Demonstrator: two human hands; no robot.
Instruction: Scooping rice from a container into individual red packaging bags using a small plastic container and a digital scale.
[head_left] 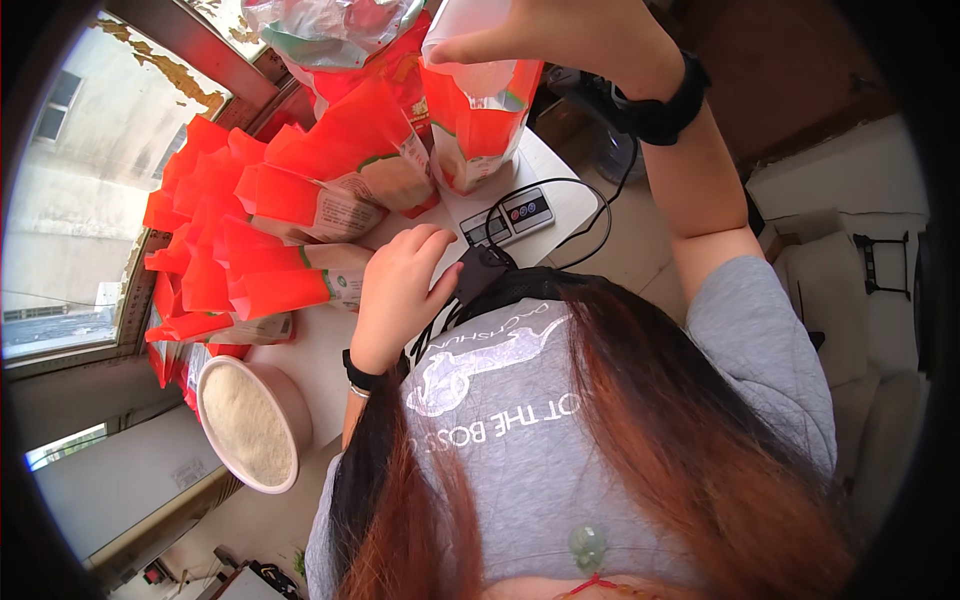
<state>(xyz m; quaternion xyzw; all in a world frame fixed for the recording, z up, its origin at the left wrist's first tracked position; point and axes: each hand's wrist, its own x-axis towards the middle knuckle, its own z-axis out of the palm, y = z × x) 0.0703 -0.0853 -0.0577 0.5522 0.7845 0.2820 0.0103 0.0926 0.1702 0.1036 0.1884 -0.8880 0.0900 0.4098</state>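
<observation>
At the top, my right hand (590,35) grips a white container (465,22), partly cut off by the frame edge. It is over the mouth of an open red bag (482,125) standing upright. Next to that bag lies a scale panel (508,217) with several buttons and a small display. My left hand (405,290) hovers near the table edge, fingers stretched and thumb apart, holding nothing. It is close to a small black device (484,272) and the nearest red bags.
Several open red bags (330,175) crowd the table's left side by the window. A pale round tub (285,405) of off-white grainy stuff sits at the table's lower left. A silvery bag (340,35) stands at the back. A black cable (590,228) loops beside the scale.
</observation>
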